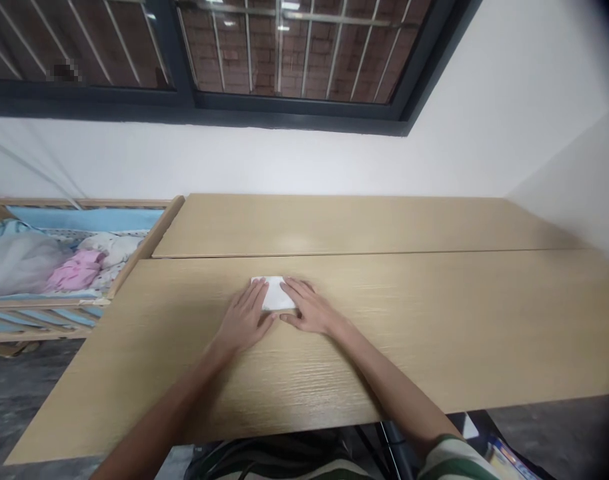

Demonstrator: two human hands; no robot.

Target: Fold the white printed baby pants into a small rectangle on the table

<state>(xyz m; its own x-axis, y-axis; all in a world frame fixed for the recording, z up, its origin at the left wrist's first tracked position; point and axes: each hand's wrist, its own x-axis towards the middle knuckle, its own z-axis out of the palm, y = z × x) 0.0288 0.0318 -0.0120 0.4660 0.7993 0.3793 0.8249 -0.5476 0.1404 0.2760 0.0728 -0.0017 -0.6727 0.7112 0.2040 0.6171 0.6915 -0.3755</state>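
A small folded white paper (274, 294) lies flat on the light wooden table (434, 320), near its middle. My left hand (244, 317) rests palm down on the paper's left part, fingers stretched out and together. My right hand (308, 308) lies flat on the paper's right part, fingers pointing up and left. Both hands press on the paper and cover its lower edge. Neither hand grips anything.
A second wooden tabletop (364, 223) adjoins behind, against a white wall under a dark-framed window. At the left stands a wooden crib (149, 237) with pink and white cloth (79, 270) inside. Cables and a dark frame show under the table's front edge.
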